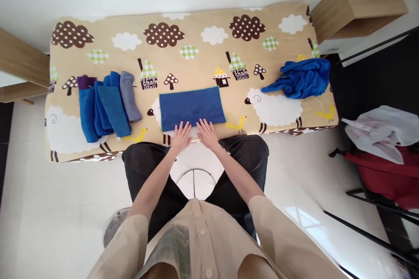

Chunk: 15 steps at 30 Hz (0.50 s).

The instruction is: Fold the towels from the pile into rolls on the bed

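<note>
A blue cloth (191, 107) with a thin green edge lies flat as a rectangle on the patterned bench cover (196, 67). At its near edge rest the fingertips of my left hand (182, 137), palm down with fingers apart. Just to the right, my right hand (207, 134) lies the same way on that edge, fingers spread. Neither hand grips anything. Several folded or rolled cloths (104, 107) in blue, purple and grey overlap on the left. A crumpled blue cloth (304, 79) lies in a heap on the right.
Wooden shelf units stand at the left (22, 59) and back right (356, 6). A white wall runs behind the bench. At the right, a plastic bag (386, 130) lies on a red item (376, 170) by a black metal frame. A round stool (114, 224) is at the lower left.
</note>
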Motion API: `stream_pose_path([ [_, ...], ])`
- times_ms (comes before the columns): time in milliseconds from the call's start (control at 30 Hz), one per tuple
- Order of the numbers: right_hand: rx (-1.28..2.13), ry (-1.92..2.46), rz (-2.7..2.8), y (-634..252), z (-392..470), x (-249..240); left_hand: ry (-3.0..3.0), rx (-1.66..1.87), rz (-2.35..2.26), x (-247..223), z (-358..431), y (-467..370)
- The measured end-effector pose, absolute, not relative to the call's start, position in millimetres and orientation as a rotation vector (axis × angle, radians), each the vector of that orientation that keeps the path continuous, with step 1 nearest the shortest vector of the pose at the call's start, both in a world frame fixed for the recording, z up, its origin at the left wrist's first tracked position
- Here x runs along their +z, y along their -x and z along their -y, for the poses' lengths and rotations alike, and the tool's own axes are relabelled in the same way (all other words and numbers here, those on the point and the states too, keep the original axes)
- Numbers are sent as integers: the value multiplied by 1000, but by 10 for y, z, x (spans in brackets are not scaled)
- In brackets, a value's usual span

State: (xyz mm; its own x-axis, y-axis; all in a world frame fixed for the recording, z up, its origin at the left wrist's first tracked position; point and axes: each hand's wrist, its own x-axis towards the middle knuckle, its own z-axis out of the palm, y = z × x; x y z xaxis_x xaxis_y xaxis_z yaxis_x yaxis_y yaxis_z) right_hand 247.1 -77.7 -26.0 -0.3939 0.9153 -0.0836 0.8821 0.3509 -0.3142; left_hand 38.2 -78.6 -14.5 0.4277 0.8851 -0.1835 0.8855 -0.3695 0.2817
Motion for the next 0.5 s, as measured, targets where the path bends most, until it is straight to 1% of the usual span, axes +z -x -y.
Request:
stream_pose_path([
  [133,516,1720,2515,-2619,738,-346,-2320,-35,-1499,-218,791,-353],
  [267,554,1766,2451,-2888,709,-399,-2264,-23,-1571,-214,792,-172],
  [500,626,1839,2269,-3310,591,-345,-2105,125,-1817,-250,807,157],
])
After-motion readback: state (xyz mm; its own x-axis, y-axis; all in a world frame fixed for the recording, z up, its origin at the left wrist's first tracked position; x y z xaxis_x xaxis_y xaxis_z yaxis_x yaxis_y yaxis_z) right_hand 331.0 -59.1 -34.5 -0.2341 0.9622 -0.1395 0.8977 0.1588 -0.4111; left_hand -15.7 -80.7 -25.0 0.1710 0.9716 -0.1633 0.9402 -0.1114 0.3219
